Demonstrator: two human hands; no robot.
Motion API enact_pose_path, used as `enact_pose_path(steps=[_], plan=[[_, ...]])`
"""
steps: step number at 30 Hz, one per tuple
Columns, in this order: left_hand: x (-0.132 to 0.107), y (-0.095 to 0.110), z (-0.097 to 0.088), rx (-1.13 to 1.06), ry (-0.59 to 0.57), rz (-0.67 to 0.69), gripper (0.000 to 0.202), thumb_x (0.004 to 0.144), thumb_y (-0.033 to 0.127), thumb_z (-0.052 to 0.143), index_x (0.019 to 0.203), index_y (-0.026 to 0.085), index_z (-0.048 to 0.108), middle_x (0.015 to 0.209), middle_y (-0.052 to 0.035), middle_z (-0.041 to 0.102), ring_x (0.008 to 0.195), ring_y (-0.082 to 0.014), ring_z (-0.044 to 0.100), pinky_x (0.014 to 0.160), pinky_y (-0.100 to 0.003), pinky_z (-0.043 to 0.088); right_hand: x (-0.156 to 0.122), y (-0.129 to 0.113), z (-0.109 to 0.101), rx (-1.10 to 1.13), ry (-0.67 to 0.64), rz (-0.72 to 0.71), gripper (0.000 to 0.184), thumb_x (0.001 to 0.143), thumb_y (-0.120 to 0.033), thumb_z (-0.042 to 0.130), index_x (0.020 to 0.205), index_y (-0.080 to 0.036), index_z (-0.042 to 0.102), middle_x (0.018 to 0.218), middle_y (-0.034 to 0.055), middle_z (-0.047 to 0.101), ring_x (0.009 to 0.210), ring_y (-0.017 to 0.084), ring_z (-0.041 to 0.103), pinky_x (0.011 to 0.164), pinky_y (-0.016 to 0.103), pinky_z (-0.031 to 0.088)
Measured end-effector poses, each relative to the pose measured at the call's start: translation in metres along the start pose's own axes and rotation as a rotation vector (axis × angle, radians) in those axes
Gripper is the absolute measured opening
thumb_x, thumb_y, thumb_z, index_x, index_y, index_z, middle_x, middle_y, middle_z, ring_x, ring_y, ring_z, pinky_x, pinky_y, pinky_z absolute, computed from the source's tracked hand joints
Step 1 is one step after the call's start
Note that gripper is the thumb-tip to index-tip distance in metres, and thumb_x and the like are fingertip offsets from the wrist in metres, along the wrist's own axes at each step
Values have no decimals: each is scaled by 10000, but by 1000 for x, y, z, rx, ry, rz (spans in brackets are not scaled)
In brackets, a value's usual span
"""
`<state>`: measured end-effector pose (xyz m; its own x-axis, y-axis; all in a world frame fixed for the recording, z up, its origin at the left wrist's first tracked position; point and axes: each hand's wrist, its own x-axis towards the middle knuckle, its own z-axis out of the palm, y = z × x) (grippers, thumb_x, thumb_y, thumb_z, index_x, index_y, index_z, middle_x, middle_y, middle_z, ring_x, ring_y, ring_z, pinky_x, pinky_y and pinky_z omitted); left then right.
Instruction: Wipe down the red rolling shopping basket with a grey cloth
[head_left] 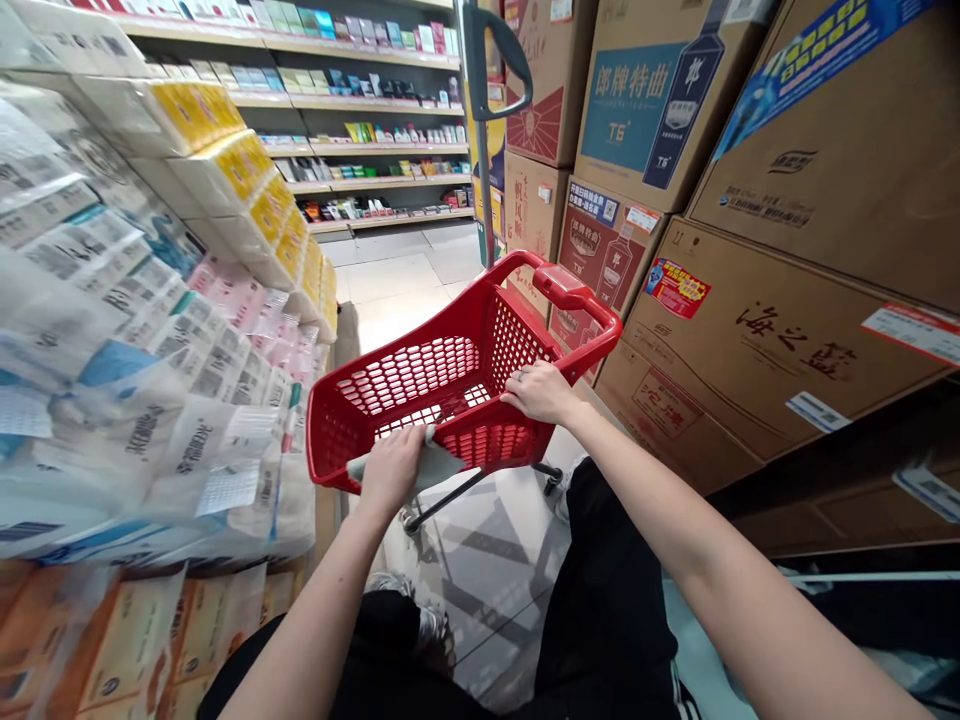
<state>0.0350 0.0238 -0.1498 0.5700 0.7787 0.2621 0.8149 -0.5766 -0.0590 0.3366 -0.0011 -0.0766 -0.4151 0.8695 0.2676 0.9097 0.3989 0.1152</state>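
Observation:
A red plastic shopping basket (352, 390) on wheels stands in the aisle in front of me, with nothing visible inside it. My left hand (390, 467) is closed around a pale grey-white cloth (439, 465) pressed against the basket's near rim. My right hand (538, 392) rests on the right part of the near rim, fingers curled over the edge, a ring on one finger. The basket's red handle (566, 288) lies across its far right corner.
Wrapped packs of tissue paper (142, 350) are stacked high on the left. Large brown cartons (757, 330) are piled on the right. A grey pull handle (487, 60) rises behind the basket. Shelves of small goods (375, 130) stand at the aisle's far end.

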Motion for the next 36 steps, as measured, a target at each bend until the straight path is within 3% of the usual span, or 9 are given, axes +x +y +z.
enact_pose_path(steps=[5,9,15,22,26,29,36], plan=[[-54,-49,7,55,-14,-120,317,893,240,329,1133,174,524,1032,-114,627,922,-248,579,760,-343,409,-1,8,-1,-2,-10,-20,405,959,-446,374,922,-167,666,926,92,688,905,210,581,818,339,294],[-78,-65,6,42,-23,-127,331,874,229,324,1123,161,532,1005,-116,632,922,-249,581,796,-347,413,-2,11,-2,-9,0,-24,406,958,-448,377,920,-169,669,925,87,687,900,212,577,818,344,286],[-73,-47,1,63,-76,-132,297,862,204,339,1083,139,527,957,-116,629,881,-250,592,742,-342,424,-3,10,-3,-10,-12,-54,412,957,-446,377,900,-160,667,910,92,685,904,213,571,822,345,280],[-17,15,-12,21,-117,11,219,914,240,324,996,167,513,975,-115,628,926,-234,597,778,-330,426,-1,8,-1,-17,4,-78,421,960,-455,367,876,-162,657,893,84,683,880,209,572,810,345,277],[3,37,-18,10,-157,-57,185,913,282,366,1004,183,493,956,-85,637,845,-221,618,691,-308,430,2,8,-2,-14,4,-83,428,961,-468,358,880,-168,652,903,81,682,887,208,570,801,340,278],[2,33,-16,14,-136,-47,190,903,320,415,1004,182,501,946,-80,639,827,-232,620,677,-316,434,4,8,-1,-15,-1,-85,447,966,-474,339,885,-167,653,905,83,683,885,207,568,801,339,276],[-31,-1,-4,-70,31,-7,332,941,306,328,1188,185,513,1080,-118,636,961,-235,607,797,-331,451,9,7,2,-6,17,-101,465,965,-493,331,875,-168,652,889,78,680,877,203,563,809,337,272]])
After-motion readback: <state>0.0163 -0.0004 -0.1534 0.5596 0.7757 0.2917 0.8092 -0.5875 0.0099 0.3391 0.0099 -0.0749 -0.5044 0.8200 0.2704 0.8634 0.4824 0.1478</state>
